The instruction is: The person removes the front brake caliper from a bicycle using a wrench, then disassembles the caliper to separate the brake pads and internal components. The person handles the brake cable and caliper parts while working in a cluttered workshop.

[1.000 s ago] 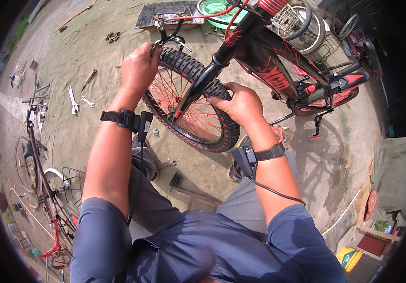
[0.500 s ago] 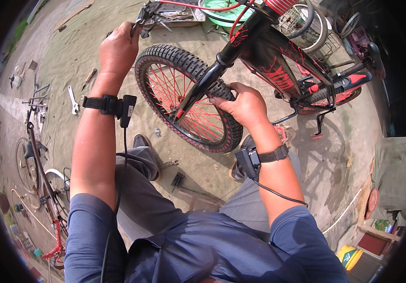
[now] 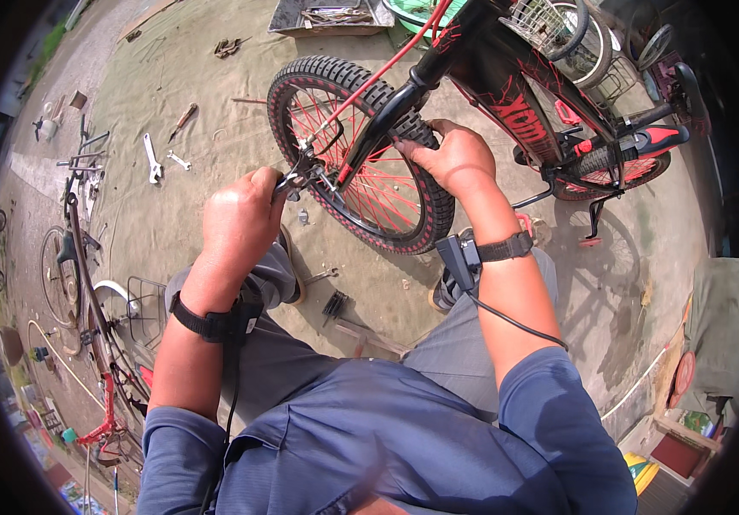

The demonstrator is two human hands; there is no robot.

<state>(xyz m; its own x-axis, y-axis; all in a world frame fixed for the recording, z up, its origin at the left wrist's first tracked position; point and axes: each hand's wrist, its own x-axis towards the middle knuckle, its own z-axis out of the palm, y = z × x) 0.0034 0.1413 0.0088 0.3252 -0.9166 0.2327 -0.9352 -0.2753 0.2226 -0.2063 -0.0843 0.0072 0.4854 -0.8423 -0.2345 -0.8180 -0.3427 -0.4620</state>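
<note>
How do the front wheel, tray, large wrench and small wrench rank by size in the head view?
1. Front wheel
2. Tray, though it runs to the picture's top edge
3. Large wrench
4. Small wrench

left hand (image 3: 245, 215): down from beside the tyre's (image 3: 326, 70) top, now nearer the torso (image 3: 326, 433)
brake (image 3: 303, 172): lowered from beyond the tyre to beside the fork's (image 3: 382, 124) lower end
cable (image 3: 376, 79): was stretched sideways past the tray (image 3: 326, 33), now slants down across the tyre
small wrench (image 3: 179, 160): hidden half a second ago, now showing
</note>
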